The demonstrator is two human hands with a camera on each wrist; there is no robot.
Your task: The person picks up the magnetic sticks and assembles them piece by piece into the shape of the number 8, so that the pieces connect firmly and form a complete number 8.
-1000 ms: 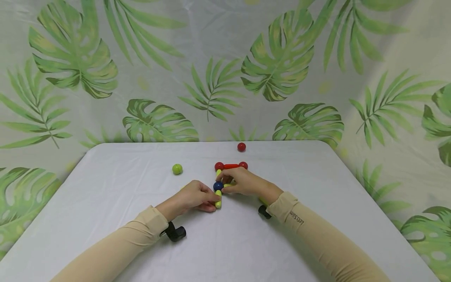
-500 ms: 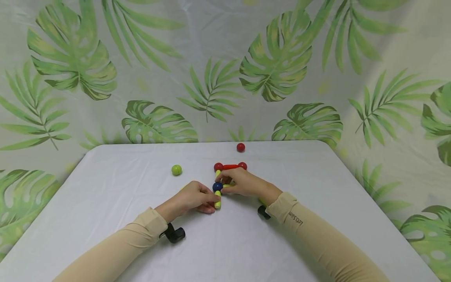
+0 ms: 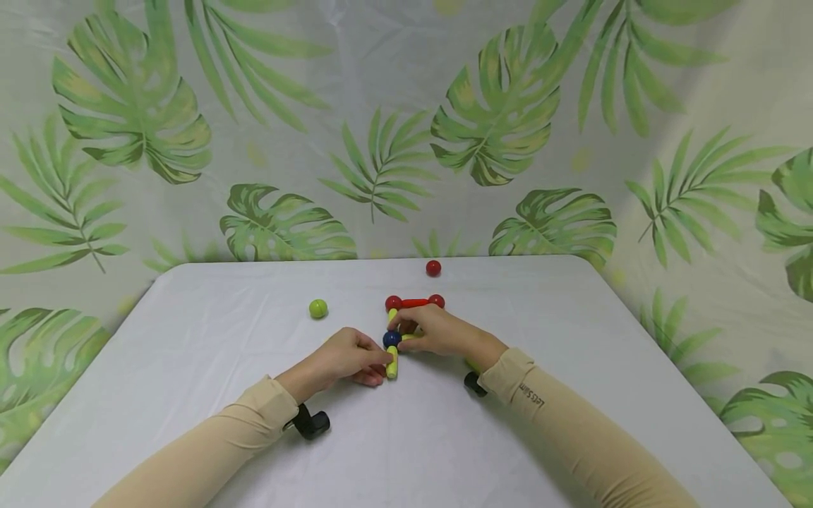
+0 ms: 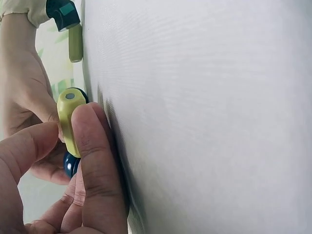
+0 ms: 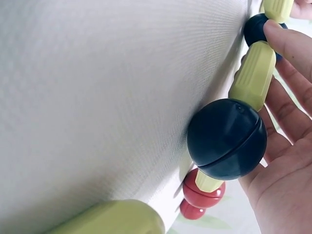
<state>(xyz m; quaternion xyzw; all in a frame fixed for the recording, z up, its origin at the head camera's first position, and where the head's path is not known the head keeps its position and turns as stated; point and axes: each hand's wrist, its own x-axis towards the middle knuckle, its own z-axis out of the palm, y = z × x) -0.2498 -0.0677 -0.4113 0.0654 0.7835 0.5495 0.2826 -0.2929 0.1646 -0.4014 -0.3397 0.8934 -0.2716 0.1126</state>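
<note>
My left hand (image 3: 346, 355) pinches a short yellow-green rod (image 3: 392, 365) between thumb and finger. A grey disc marks the rod's near end in the left wrist view, and its far end meets a dark blue ball (image 3: 390, 339). Thumb and fingers of my right hand (image 3: 438, 330) grip that ball from the right. Another yellow-green rod (image 5: 253, 75) runs from it to a second blue ball (image 5: 226, 139), which the right hand hides in the head view. Beyond, a further yellow-green rod (image 3: 392, 315) leads to a red ball (image 3: 393, 303), joined by a red rod (image 3: 415, 303) to another red ball (image 3: 436, 301).
A loose red ball (image 3: 433, 268) lies near the back edge of the white-covered table (image 3: 419, 451). Farther left is a lime-green ball (image 3: 318, 308). One more yellow-green rod (image 5: 112, 219) lies by the right wrist. Leaf-patterned cloth (image 3: 381, 162) hangs behind.
Everything sits slightly lower in the head view than before. Both hands keep their hold, and the joined balls and rods stay as they were.
</note>
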